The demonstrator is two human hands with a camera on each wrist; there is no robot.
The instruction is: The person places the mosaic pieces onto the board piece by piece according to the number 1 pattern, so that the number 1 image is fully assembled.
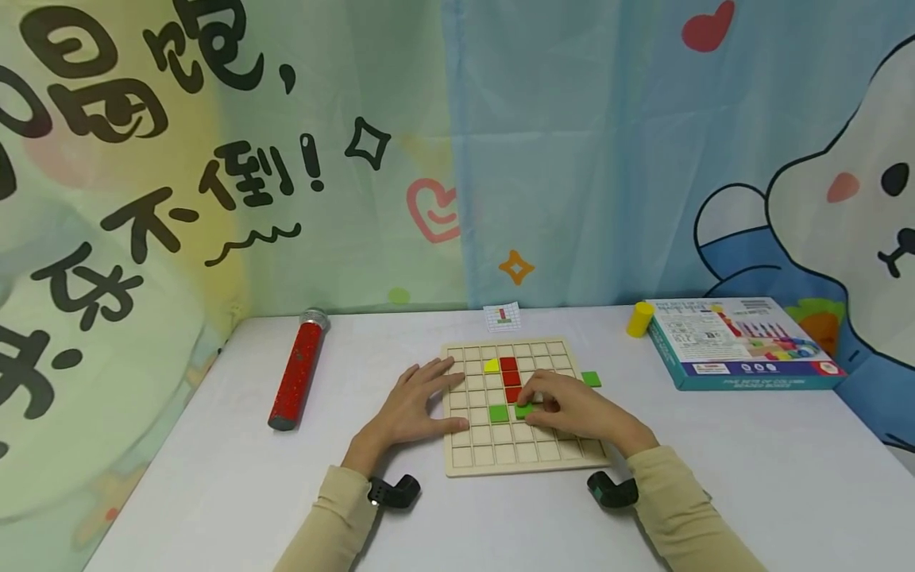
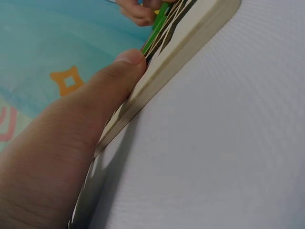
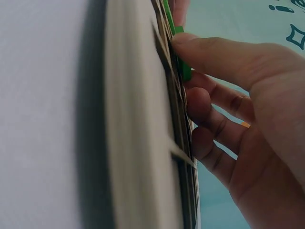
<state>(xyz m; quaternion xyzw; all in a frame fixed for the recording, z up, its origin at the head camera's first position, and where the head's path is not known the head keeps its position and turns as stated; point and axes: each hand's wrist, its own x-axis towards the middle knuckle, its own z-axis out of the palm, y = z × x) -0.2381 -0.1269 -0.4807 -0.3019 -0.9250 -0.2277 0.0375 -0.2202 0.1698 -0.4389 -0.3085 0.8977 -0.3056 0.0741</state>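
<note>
A wooden grid board (image 1: 465, 457) lies flat on the table. My left hand (image 1: 415, 403) rests at its left side with fingers spread; in the left wrist view the thumb (image 2: 114, 71) lies along the board's edge. My right hand (image 1: 575, 407) pinches a green square tile (image 1: 524, 411) between thumb and fingers, low over the grid; the right wrist view shows this green tile (image 3: 185, 67) tilted at the slots. Left of it sits another green tile (image 1: 498, 414). Above stand red tiles (image 1: 509, 378) in a column, with a yellow tile (image 1: 491, 365) beside the top one.
A loose green tile (image 1: 591, 379) lies right of the board. Behind the board is a small pattern card (image 1: 502, 317). A yellow cylinder (image 1: 639, 319) stands beside a game box (image 1: 750, 345) at the right. A red tube (image 1: 296, 373) lies at the left. A printed curtain (image 1: 557, 159) hangs behind.
</note>
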